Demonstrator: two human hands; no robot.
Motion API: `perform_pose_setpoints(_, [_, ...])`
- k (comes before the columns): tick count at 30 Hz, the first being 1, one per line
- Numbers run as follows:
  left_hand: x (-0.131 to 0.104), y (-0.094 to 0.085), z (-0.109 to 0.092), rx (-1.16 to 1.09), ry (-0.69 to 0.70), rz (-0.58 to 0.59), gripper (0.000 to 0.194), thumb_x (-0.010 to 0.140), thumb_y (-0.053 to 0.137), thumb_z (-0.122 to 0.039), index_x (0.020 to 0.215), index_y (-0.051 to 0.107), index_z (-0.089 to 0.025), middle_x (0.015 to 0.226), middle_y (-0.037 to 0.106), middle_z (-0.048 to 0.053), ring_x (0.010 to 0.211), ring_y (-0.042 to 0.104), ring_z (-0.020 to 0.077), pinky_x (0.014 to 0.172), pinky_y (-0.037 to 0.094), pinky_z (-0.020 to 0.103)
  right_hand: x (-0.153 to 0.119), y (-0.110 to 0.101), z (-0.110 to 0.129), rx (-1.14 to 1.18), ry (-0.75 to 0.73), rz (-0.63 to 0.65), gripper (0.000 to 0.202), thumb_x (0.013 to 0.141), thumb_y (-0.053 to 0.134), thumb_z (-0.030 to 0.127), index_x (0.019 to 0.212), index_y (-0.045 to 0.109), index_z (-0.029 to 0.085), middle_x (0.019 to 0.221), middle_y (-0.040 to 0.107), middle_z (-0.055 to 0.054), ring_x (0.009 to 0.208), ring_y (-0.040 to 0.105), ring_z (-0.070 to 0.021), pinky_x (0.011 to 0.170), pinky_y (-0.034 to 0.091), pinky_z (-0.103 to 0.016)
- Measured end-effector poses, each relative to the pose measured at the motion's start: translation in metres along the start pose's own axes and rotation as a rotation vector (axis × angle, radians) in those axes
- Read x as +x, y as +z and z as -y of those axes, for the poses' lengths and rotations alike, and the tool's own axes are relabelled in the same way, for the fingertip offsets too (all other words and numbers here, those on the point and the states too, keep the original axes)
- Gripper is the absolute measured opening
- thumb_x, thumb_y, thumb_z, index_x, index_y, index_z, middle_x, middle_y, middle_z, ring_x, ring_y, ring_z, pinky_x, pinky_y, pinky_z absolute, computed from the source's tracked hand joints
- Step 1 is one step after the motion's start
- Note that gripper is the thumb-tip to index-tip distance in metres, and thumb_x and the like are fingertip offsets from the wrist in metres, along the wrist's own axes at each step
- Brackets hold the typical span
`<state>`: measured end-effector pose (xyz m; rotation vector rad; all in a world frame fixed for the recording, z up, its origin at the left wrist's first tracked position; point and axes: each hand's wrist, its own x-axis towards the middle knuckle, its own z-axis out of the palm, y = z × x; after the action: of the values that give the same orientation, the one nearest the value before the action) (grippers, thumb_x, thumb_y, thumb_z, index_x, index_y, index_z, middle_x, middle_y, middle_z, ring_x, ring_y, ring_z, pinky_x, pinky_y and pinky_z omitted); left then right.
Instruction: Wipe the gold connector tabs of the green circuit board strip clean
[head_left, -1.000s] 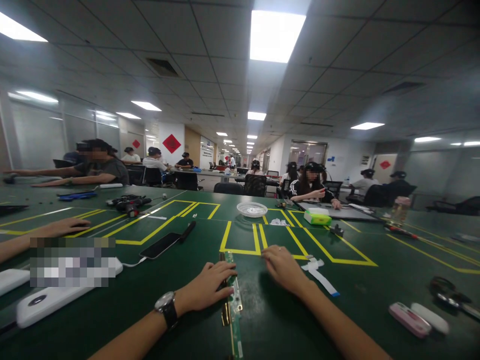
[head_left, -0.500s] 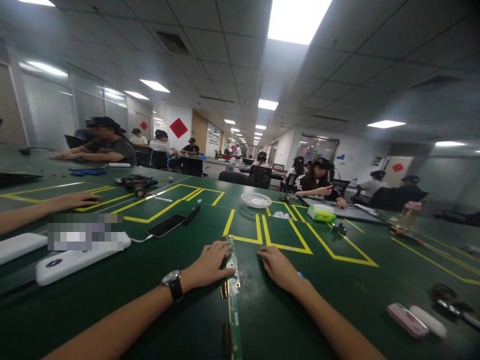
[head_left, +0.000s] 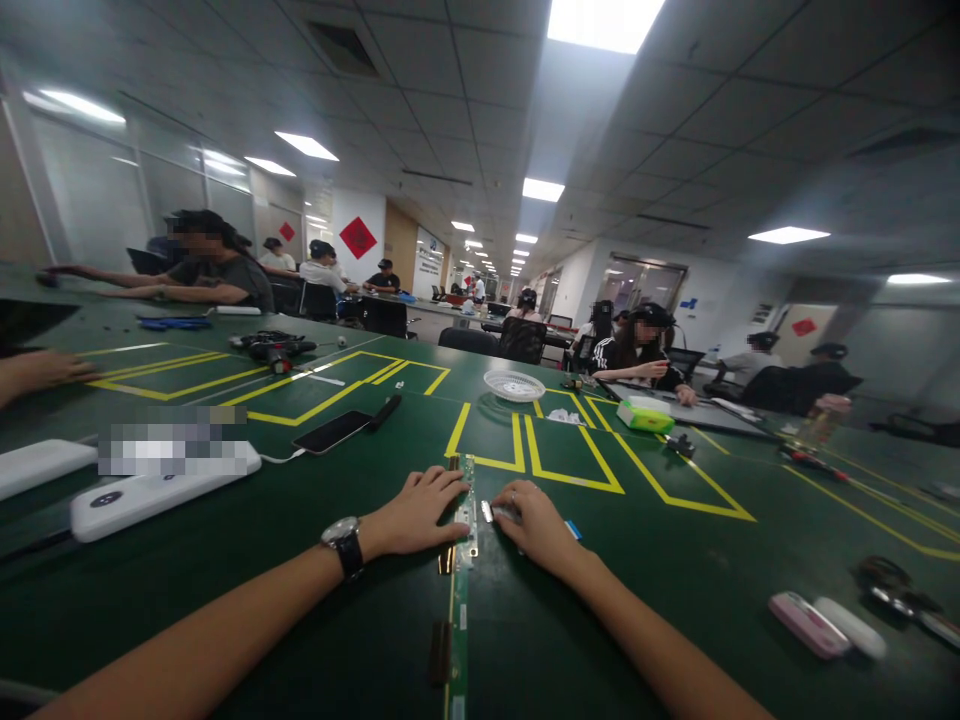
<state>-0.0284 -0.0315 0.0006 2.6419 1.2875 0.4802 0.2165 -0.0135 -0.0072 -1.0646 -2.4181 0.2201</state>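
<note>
A long, narrow green circuit board (head_left: 459, 600) lies on the table, running from in front of me toward the near edge. Brown-gold flex strips stick out from its left side. My left hand (head_left: 420, 512), with a watch on its wrist, holds the board's far part, thumb and fingers touching it. Just right of the board, my right hand (head_left: 534, 520) is closed in a pinch on a small flat ribbon cable (head_left: 487, 512). The cable's silvery end points at the board, and a blue tab shows beyond the hand. Its middle is hidden under my palm.
A white power bank (head_left: 165, 490) and a phone (head_left: 335, 430) with a cable lie left. Ahead stands a white basket (head_left: 514, 386), with a green box (head_left: 645, 415) to its right. A pink case (head_left: 808, 625) lies right. A co-worker's hand (head_left: 45, 370) rests far left.
My right hand's fingers have drawn together, and the cable's silvery end now shows at their tips. My left hand stays on the board. The co-worker's hand at left has moved further left.
</note>
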Motion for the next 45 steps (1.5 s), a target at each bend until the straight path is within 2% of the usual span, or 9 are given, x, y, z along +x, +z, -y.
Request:
perform_pose_setpoints(8, [0.004,0.007,-0.001,0.046,-0.030,-0.022,0.064,0.086,0.040,-0.069,0.133,0.044,-0.026,0.143,0.039,0.008,0.125,0.033,0.0339,0.098,0.027,0.049,0.007,0.006,0.007,0.013,0.031,-0.019,0.012,0.080,0.061,0.019,0.089,0.068,0.018,0.092,0.063,-0.005,0.090,0.056,-0.0186,0.083,0.040,-0.030])
perform_pose_setpoints(24, [0.003,0.004,-0.005,0.070,-0.037,-0.009,0.064,0.087,0.038,-0.068,0.134,0.043,-0.026,0.144,0.038,0.008,0.126,0.033,0.0336,0.097,0.028,0.049,0.006,0.004,0.018,-0.106,0.109,-0.003,0.013,0.082,0.057,0.024,0.089,0.067,0.020,0.093,0.063,-0.005,0.090,0.055,-0.0184,0.082,0.039,-0.028])
perform_pose_setpoints(30, [0.004,0.004,-0.002,0.056,-0.035,0.001,0.066,0.086,0.037,-0.070,0.136,0.042,-0.027,0.144,0.037,0.007,0.126,0.032,0.0340,0.098,0.028,0.050,0.005,0.004,0.017,-0.083,0.074,-0.003,0.014,0.083,0.057,0.023,0.091,0.068,0.019,0.093,0.062,-0.006,0.090,0.055,-0.0186,0.081,0.039,-0.029])
perform_pose_setpoints(38, [0.004,0.001,-0.005,0.050,-0.019,0.023,0.062,0.088,0.038,-0.067,0.134,0.043,-0.026,0.145,0.037,0.008,0.127,0.032,0.0336,0.097,0.027,0.051,0.007,0.009,0.004,0.027,-0.076,-0.028,0.012,0.082,0.060,0.016,0.089,0.069,0.019,0.094,0.063,-0.005,0.090,0.056,-0.0170,0.082,0.040,-0.030])
perform_pose_setpoints(45, [0.007,0.000,-0.004,0.043,-0.013,0.064,0.060,0.089,0.038,-0.065,0.134,0.043,-0.026,0.148,0.034,0.008,0.131,0.028,0.0328,0.100,0.024,0.051,0.008,0.005,-0.001,0.077,-0.145,-0.029,0.011,0.083,0.061,0.019,0.090,0.070,0.019,0.094,0.064,-0.006,0.091,0.056,-0.0178,0.083,0.041,-0.031])
